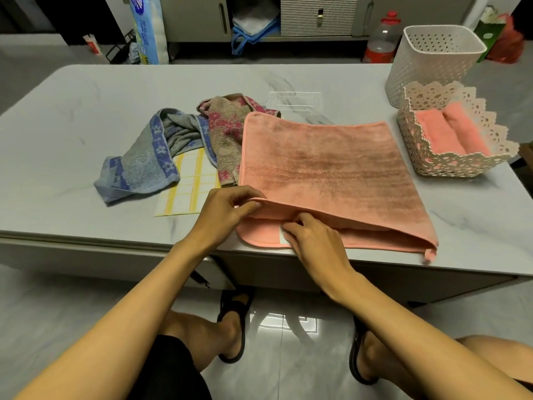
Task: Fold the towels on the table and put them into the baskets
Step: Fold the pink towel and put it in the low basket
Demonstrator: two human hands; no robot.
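Your knees and black sandals (233,327) fill the bottom of the frame, on a pale tiled floor. Just above them, at the near edge of the surface (86,111), both your hands are on the pink towel (331,174). It lies folded over in two layers across the centre and right of the frame, with its lower right corner hanging slightly over the edge.

Your left hand (227,210) pinches the rim of the upper layer at the towel's lower left corner, thumb on top, lifting it a little. Your right hand (314,241) sits just beside it to the right, fingers curled onto the lower layer and gripping it at a small white tag (284,236).

Left of the pink towel lies a yellow checked cloth (190,183), flat and partly covered. A crumpled blue-grey towel (144,166) lies over its upper left part. A brown towel with red flowers (227,134) is bunched between that towel and the pink one, with its right side tucked under the pink towel's left edge.

At the right of the frame, near the pink towel's far right corner, stands a low lace-edged basket (458,166) holding two rolled pink towels (450,134) side by side. Behind it, touching or nearly so, stands a taller perforated basket (432,53).

Beyond the surface, along the top of the frame, are a bottle with a red cap (380,41), a blue-handled bag (251,27) and a wrapped paper pack (148,27).
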